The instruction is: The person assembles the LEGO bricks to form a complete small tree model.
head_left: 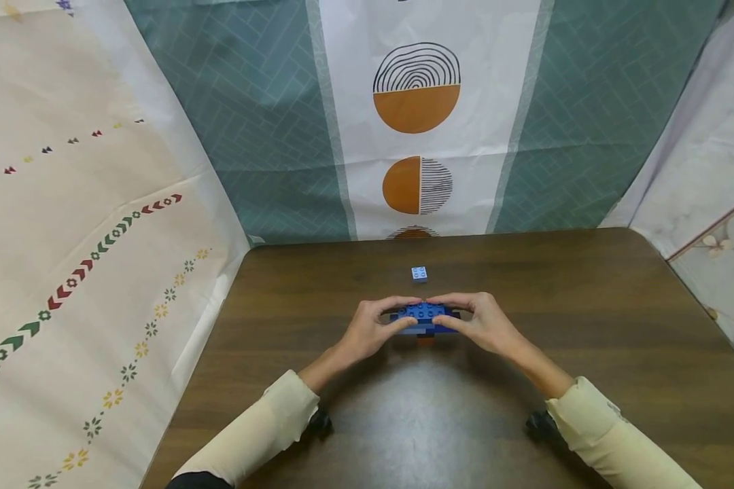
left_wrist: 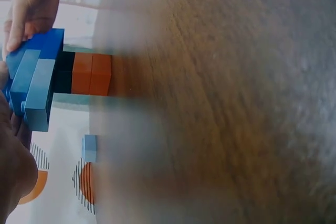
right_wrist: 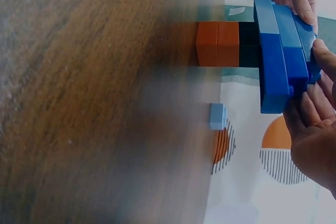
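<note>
A stack of toy building bricks stands upright on the table. Two orange bricks (left_wrist: 91,73) form its foot, with a dark brick (right_wrist: 249,44) above them. Wider layers of light blue bricks (left_wrist: 39,90) and darker blue bricks (right_wrist: 274,72) spread over that narrow column. On top lies a studded blue brick (head_left: 425,311). My left hand (head_left: 374,327) pinches its left part, thumb in front and fingers behind. Opposite, my right hand (head_left: 484,324) pinches the right part the same way. The fingers hide some of the upper layers.
Behind the stack, a small light blue brick (head_left: 418,274) sits alone on the brown wooden table (head_left: 318,285). Patterned cloths hang at the back and left side. Dark objects (head_left: 541,426) show beneath the forearms.
</note>
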Tool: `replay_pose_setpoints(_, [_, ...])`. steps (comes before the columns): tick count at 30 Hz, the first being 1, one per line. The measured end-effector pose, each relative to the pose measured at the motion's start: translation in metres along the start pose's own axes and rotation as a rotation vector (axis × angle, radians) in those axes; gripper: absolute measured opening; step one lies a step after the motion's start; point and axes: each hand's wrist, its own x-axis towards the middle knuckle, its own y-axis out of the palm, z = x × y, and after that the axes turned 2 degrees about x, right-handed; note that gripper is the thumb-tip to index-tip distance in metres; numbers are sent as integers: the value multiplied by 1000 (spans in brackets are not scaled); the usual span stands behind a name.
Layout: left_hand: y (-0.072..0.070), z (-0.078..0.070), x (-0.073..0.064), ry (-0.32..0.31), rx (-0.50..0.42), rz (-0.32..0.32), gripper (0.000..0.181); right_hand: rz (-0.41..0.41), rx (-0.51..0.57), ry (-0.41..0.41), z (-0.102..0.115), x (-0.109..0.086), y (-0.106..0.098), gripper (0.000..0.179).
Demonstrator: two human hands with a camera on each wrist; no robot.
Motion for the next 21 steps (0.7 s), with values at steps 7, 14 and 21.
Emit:
replay_pose_setpoints(7, [7,3,-5,-16,-42,-30,36,14,40,44,-5,-2,2,33])
replay_pose_setpoints(14, [12,3,-6,-34,-70,-56,40,68,78,70,-2,5,-6,34])
replay_pose_setpoints(21, [12,3,-5,-78,-45,-59,44,136,73,63,-4,17,-18,43])
